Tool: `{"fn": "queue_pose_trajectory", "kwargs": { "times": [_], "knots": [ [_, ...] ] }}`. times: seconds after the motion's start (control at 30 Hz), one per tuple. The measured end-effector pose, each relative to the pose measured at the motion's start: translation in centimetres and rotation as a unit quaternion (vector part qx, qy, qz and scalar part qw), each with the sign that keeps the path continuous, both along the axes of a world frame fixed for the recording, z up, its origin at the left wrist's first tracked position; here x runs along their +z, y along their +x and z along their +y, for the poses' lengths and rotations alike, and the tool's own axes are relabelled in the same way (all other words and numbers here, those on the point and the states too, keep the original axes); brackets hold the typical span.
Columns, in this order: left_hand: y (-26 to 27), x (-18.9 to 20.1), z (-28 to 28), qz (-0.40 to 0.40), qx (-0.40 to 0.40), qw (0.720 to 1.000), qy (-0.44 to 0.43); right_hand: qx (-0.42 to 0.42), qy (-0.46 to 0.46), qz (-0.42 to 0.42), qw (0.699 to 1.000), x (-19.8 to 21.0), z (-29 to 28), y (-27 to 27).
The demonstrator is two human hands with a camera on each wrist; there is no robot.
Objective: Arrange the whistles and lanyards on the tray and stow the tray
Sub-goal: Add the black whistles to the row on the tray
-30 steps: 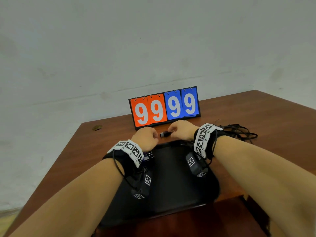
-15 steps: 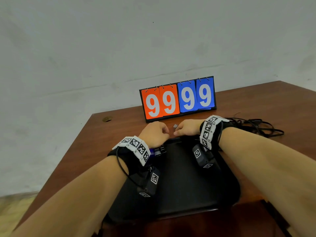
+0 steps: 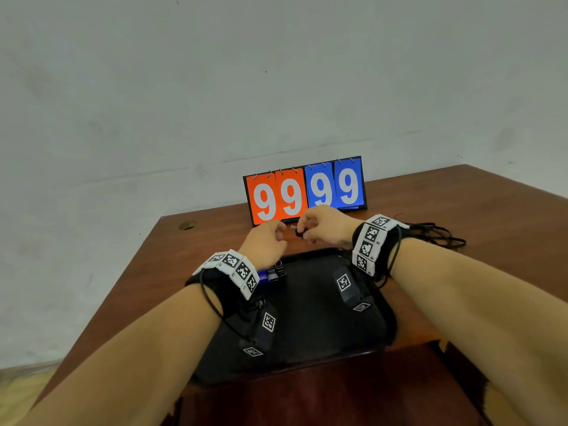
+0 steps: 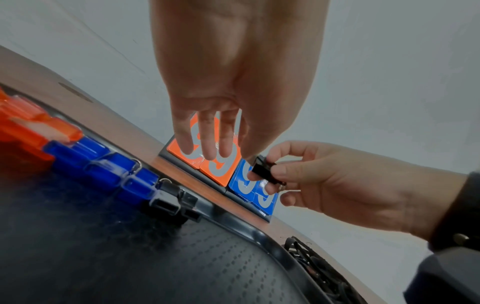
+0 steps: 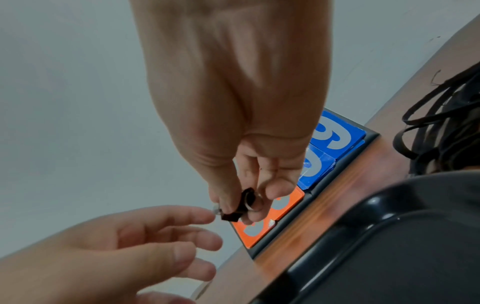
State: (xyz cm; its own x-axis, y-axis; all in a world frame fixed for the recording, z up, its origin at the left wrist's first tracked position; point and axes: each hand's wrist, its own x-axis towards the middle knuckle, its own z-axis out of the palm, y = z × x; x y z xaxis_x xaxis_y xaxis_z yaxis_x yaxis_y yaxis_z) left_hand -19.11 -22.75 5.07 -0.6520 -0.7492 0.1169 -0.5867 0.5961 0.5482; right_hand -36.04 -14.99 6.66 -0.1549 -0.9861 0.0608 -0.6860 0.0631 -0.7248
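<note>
My right hand (image 3: pixel 307 232) hovers above the table just beyond the black tray (image 3: pixel 307 318), pinching a small black whistle (image 3: pixel 298 232) with a metal ring. The right wrist view shows thumb and fingers curled round that whistle (image 5: pixel 242 202). My left hand (image 3: pixel 278 238) is close beside it with loose fingers (image 4: pixel 207 148) and holds nothing. Orange whistles (image 4: pixel 33 127), blue whistles (image 4: pixel 103 170) and black whistles (image 4: pixel 166 203) lie in a row along the tray's far left side. A tangle of black lanyards (image 3: pixel 436 238) lies on the table right of the tray.
A flip scoreboard (image 3: pixel 304 192) reading 99 99 stands just behind the hands, near the wall. The wooden table (image 3: pixel 491 226) runs on to the right past the lanyards. The tray's near side reaches the table's front edge. A small round hole (image 3: pixel 187 224) marks the far left corner.
The black whistle was held between both hands. Now only my right hand holds it, and my left hand has loosened. Both hands have lifted slightly toward the scoreboard.
</note>
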Motion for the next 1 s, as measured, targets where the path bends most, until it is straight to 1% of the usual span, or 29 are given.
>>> {"fn": "queue_pose_trajectory", "kwargs": {
  "times": [0.13,0.3,0.4,0.57,0.7,0.77,0.93,1.0],
  "knots": [
    [0.5,1.0,1.5,0.041,-0.026,0.999,0.019,0.026,0.01,-0.039,0.999,1.2,1.7,1.5],
    [1.6,1.5,2.6,0.096,-0.019,0.993,0.058,0.03,0.005,-0.007,1.0,2.1,3.4,2.6],
    [2.1,1.9,3.3,0.105,-0.012,0.993,0.055,0.018,-0.004,-0.001,1.0,2.4,4.1,3.1],
    [2.5,2.4,4.2,0.111,-0.006,0.99,0.083,-0.003,-0.023,0.02,1.0,2.3,4.6,3.6],
    [2.7,2.3,4.5,0.103,0.0,0.993,0.049,-0.03,-0.056,0.071,0.995,1.9,4.5,4.2],
    [2.6,2.1,4.5,0.099,0.007,0.995,0.03,-0.033,-0.054,0.069,0.996,1.9,4.4,4.5],
    [2.6,1.8,4.4,0.089,0.013,0.996,0.013,-0.038,-0.047,0.073,0.995,1.6,4.2,4.6],
    [2.5,1.6,4.5,0.083,0.016,0.996,-0.005,-0.042,-0.033,0.063,0.997,1.4,4.0,4.8]
  ]
}}
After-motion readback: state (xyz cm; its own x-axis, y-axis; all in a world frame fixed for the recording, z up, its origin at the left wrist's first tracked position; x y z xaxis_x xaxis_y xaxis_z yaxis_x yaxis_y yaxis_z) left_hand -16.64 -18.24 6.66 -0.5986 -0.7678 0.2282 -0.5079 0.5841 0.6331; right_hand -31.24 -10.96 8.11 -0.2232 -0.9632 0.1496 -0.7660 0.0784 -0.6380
